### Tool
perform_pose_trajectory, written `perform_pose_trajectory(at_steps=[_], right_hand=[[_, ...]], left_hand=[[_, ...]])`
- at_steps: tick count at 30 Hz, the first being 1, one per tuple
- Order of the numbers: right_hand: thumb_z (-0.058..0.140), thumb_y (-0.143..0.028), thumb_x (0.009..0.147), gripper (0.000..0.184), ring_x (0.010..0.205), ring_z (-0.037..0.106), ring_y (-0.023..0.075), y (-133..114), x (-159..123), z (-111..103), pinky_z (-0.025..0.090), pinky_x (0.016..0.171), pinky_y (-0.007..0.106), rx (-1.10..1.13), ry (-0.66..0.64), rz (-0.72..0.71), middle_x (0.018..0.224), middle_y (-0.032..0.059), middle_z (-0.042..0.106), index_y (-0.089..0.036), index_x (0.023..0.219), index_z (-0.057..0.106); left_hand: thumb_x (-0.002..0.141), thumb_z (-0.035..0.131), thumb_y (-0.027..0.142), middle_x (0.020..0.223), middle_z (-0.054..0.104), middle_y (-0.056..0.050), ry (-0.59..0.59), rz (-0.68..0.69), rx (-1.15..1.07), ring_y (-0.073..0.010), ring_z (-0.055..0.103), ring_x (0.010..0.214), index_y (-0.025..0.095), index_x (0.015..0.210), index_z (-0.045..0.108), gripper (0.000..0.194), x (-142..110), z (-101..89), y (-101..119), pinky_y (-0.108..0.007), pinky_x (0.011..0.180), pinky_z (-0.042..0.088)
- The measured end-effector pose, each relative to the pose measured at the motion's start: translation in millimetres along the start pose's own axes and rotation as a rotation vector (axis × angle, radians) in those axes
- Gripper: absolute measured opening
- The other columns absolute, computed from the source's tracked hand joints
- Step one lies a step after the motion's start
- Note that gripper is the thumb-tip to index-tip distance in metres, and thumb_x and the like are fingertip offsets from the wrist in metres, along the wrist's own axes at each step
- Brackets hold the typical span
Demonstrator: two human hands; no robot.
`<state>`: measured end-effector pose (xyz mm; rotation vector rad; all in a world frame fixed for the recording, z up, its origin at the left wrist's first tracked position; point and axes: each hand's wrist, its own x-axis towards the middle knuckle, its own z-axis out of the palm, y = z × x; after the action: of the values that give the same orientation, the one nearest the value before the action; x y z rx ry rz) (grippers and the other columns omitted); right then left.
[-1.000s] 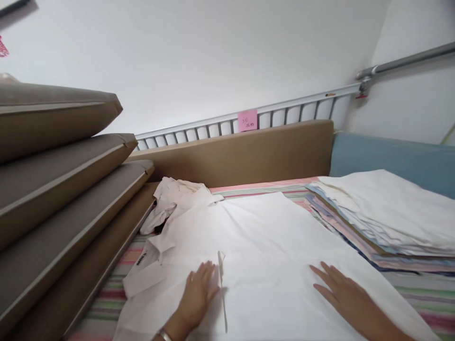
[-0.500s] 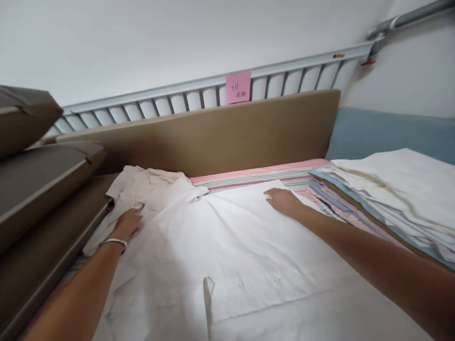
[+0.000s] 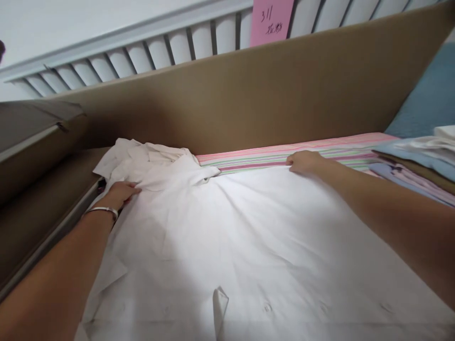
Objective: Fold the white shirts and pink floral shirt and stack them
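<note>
A white shirt (image 3: 227, 246) with buttons lies spread wide before me, a small folded tab of cloth (image 3: 220, 303) standing up near its front middle. On the far edge of the shirt, my right hand (image 3: 304, 162) is closed, gripping the cloth between its fingers. My left hand (image 3: 122, 193), with a bracelet (image 3: 103, 210) at the wrist, pinches the shirt at the left side; its fingertips are partly hidden in the folds. Just beyond that hand lies a crumpled off-white heap of fabric (image 3: 142, 158).
Striped cloth (image 3: 249, 158) covers the surface below the shirt. A brown padded board (image 3: 241, 99) stands behind, with a white radiator (image 3: 159, 52) and a pink note (image 3: 272, 21). Brown cushions (image 3: 31, 142) are stacked left; folded fabrics (image 3: 423, 163) lie right.
My view has moved closer and tilted down. The right hand has gone from lying on the shirt's far part to gripping its far edge. The left hand stays at the left side.
</note>
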<state>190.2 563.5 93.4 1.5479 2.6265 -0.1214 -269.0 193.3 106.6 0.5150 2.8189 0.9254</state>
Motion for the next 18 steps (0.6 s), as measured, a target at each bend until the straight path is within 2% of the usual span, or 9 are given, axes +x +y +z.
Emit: perform_pose_trajectory(at_steps=[4, 8, 12, 16, 18], right_hand=[[0.052, -0.016, 0.079, 0.018, 0.094, 0.052, 0.0238, 16.2, -3.4, 6.1, 0.031, 0.083, 0.046, 0.01, 0.056, 0.022, 0.094, 0.0139, 0.063, -0.008, 0.089, 0.066], [0.049, -0.019, 0.082, 0.019, 0.091, 0.052, 0.0229, 21.2, -3.7, 19.2, 0.031, 0.081, 0.046, 0.029, 0.096, 0.047, 0.097, 0.0155, 0.062, -0.009, 0.088, 0.065], [0.047, -0.018, 0.083, 0.021, 0.087, 0.052, 0.0208, 18.6, -2.6, 20.3, 0.032, 0.08, 0.043, 0.035, 0.109, 0.027, 0.099, 0.0167, 0.062, -0.008, 0.089, 0.065], [0.05, -0.021, 0.082, 0.02, 0.083, 0.053, 0.0167, 12.8, -4.1, 17.1, 0.032, 0.078, 0.035, 0.034, 0.104, -0.035, 0.099, 0.0135, 0.064, -0.011, 0.09, 0.065], [0.048, -0.026, 0.084, 0.023, 0.084, 0.053, 0.0168, 9.8, -7.9, 15.2, 0.03, 0.079, 0.035, 0.029, 0.114, -0.042, 0.096, 0.0127, 0.065, -0.01, 0.088, 0.065]], left_hand=[[0.066, 0.063, 0.015, 0.051, 0.049, 0.004, 0.027, -0.078, -0.123, -0.0111, 0.05, 0.043, 0.014, 0.083, 0.057, 0.017, -5.4, -6.9, -0.7, -0.022, 0.044, 0.044], [0.071, 0.059, 0.012, 0.055, 0.054, 0.002, 0.028, -0.09, -0.205, -0.0118, 0.056, 0.048, 0.011, 0.087, 0.056, 0.017, -14.2, 3.0, -3.3, -0.024, 0.05, 0.049], [0.068, 0.06, 0.008, 0.056, 0.054, 0.002, 0.0, -0.113, -0.219, -0.0119, 0.054, 0.045, 0.01, 0.089, 0.057, 0.022, -18.8, 8.1, 2.3, -0.026, 0.05, 0.049], [0.062, 0.068, 0.009, 0.059, 0.055, 0.002, -0.082, -0.105, -0.25, -0.0131, 0.055, 0.049, 0.012, 0.088, 0.058, 0.028, -17.2, 2.5, 16.3, -0.029, 0.053, 0.049], [0.063, 0.068, 0.009, 0.061, 0.055, 0.002, -0.095, -0.087, -0.27, -0.014, 0.056, 0.054, 0.011, 0.088, 0.058, 0.028, -16.5, -0.3, 21.4, -0.03, 0.059, 0.049]])
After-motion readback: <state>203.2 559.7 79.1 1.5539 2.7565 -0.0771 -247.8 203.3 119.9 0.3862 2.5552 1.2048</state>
